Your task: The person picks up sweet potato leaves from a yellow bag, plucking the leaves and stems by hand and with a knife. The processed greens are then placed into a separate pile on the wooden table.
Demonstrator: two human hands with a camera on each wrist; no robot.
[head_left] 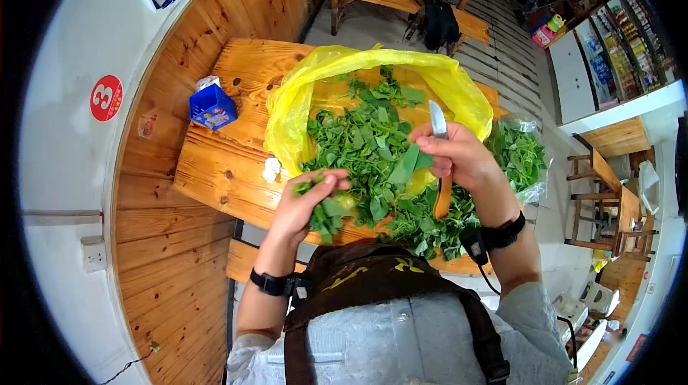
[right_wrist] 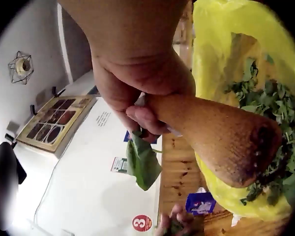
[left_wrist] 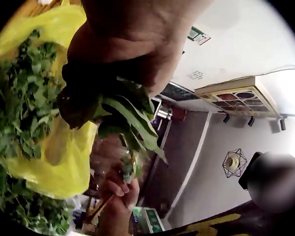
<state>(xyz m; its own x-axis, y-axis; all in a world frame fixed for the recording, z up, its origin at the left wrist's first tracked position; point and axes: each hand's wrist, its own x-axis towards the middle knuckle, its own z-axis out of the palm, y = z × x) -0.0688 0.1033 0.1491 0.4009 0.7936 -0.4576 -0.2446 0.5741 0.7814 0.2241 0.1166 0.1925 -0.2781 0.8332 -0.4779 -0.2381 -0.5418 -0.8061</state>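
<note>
Your left hand (head_left: 304, 202) clutches leaf bunch (head_left: 326, 216); right hand (head_left: 459, 155) pinches leaf (head_left: 410, 164), grips knife (head_left: 438, 170). Wooden table (head_left: 222, 163), yellow bag (head_left: 301, 98), plank walls.

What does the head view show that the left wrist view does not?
Only the head view shows the knife blade, the blue box and the wooden table. Only the left wrist view shows the ceiling unit. Both show the left hand gripping a bunch of leaves, the right hand, the yellow bag and the greens.
</note>
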